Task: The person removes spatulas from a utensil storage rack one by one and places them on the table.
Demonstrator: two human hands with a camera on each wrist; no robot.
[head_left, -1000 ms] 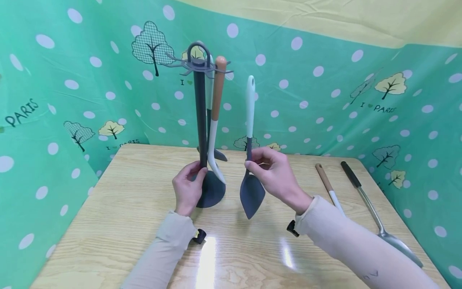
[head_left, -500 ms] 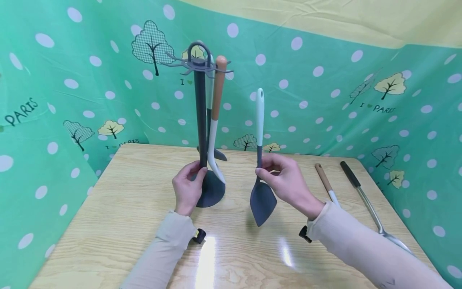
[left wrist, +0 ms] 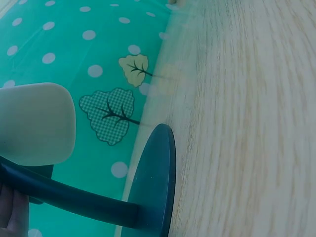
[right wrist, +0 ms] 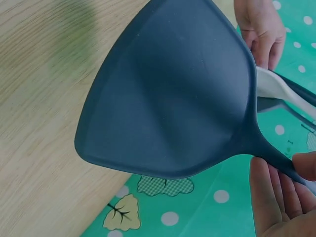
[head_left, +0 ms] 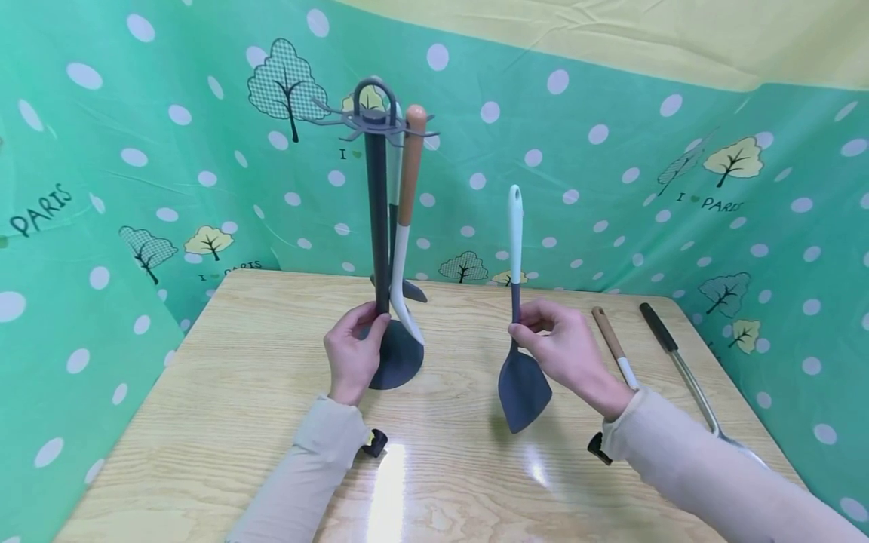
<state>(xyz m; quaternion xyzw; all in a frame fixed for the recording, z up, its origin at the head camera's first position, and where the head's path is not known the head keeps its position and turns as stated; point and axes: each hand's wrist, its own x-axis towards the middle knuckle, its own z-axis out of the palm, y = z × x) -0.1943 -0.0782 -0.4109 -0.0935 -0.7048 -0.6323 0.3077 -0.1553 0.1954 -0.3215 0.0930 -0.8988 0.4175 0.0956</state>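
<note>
My left hand grips the black pole of a utensil stand just above its round base. From the stand's hooks hang a white utensil with a wooden handle and, mostly hidden behind it, a dark utensil with a mint handle. To the right, my right hand pinches a spatula by its dark neck, thumb in front. Its mint handle points up and its broad dark blade hangs down, above the table. In the right wrist view the blade fills the middle.
On the table's right side lie a utensil with a wooden handle and white shaft, partly behind my right arm, and a long metal utensil with a black handle. A green dotted cloth stands around the wooden table.
My right hand has moved right and slightly down with the spatula, farther from the stand. The left hand and the stand stay where they were.
</note>
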